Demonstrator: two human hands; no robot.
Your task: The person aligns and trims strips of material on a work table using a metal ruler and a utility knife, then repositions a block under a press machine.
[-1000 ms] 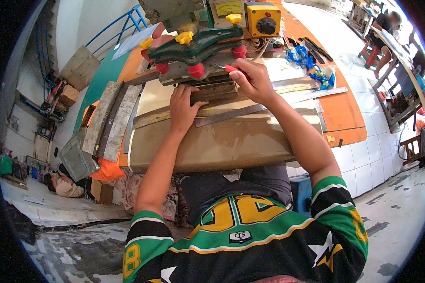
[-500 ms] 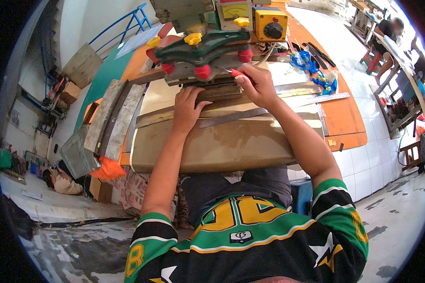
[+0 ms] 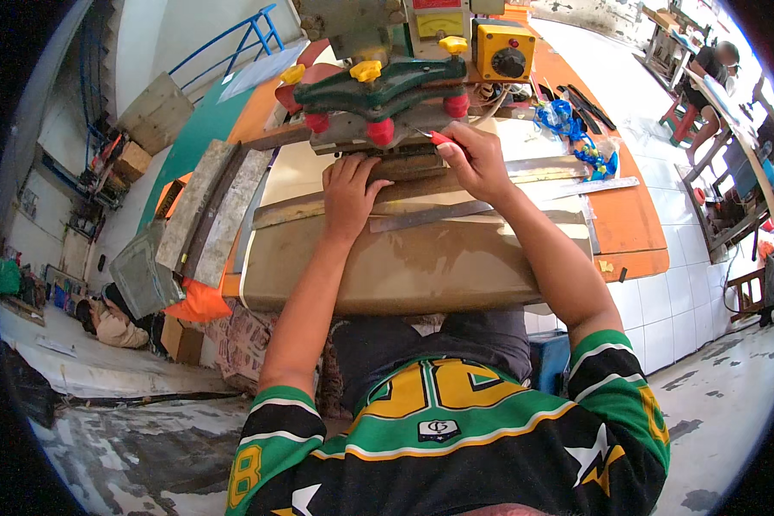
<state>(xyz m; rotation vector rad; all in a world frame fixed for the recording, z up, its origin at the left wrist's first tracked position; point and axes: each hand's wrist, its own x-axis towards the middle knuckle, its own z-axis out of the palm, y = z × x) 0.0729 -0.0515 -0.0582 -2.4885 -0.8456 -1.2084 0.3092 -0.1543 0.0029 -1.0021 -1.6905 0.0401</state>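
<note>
My right hand [image 3: 477, 162] is closed on a red-handled tool [image 3: 439, 138] with a thin metal tip. The tip points left, towards the underside of a green press head [image 3: 385, 89] with yellow knobs and red feet. My left hand [image 3: 350, 196] lies with fingers stretched and thumb apart on the left end of a dark bar [image 3: 411, 166] under the press. What its fingertips touch beneath the press is hidden. A steel ruler [image 3: 430, 214] lies between my forearms on the brown padded board [image 3: 404, 267].
A yellow control box [image 3: 502, 50] with a black dial stands behind my right hand. Blue plastic wrapping [image 3: 559, 118] and black strips [image 3: 585, 107] lie to its right. Worn metal bars [image 3: 224, 215] rest at the left. A person [image 3: 709, 77] sits at a far-right table.
The whole view has shifted slightly to the right. Both hands keep nearly the same places against the press, and the red-handled tool stays in my right hand.
</note>
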